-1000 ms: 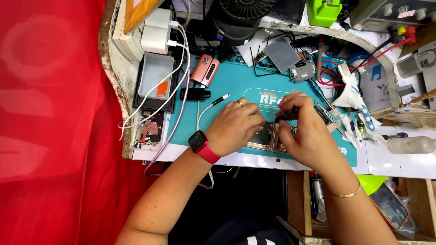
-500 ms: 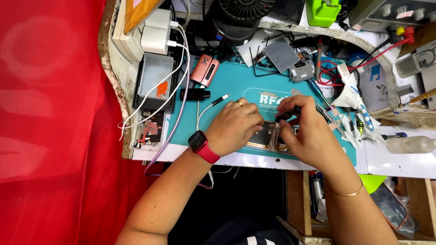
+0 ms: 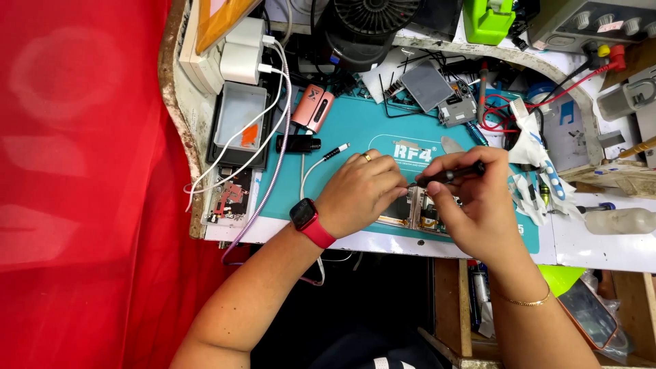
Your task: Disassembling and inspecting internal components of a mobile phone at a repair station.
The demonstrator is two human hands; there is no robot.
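The left hand [image 3: 359, 191] is pressing down on an opened phone [image 3: 413, 212] lying on the teal work mat [image 3: 342, 130], near the mat's front edge; fingers curled over the phone's left part, pinning it rather than gripping round it. The right hand [image 3: 475, 205] is pinching a slim dark screwdriver [image 3: 451, 175] btwn thumb & fingertips, shaft lying nearly flat, tip aimed left toward the phone's upper edge where both hands are meeting. Tip itself is hidden by the fingers, so can't tell exactly what it's touching, prob. a small screw or connector.

To do this well: keep the phone pinned flat so it isn't sliding on the mat, keep tool pressure light & straight into the seat, wrist braced on the bench edge.

Materials: mat looks rubbery, matte, w/ white print. Phone insides showing metallic, shiny shields & dark board bits. Tool handle is dark, smooth, pen-like. A red smartwatch [image 3: 309, 220] w/ a rubbery band is sitting on the left wrist, a thin gold bracelet [image 3: 523, 301] on the right. White cables [image 3: 273, 116] are looping along the mat's left side.
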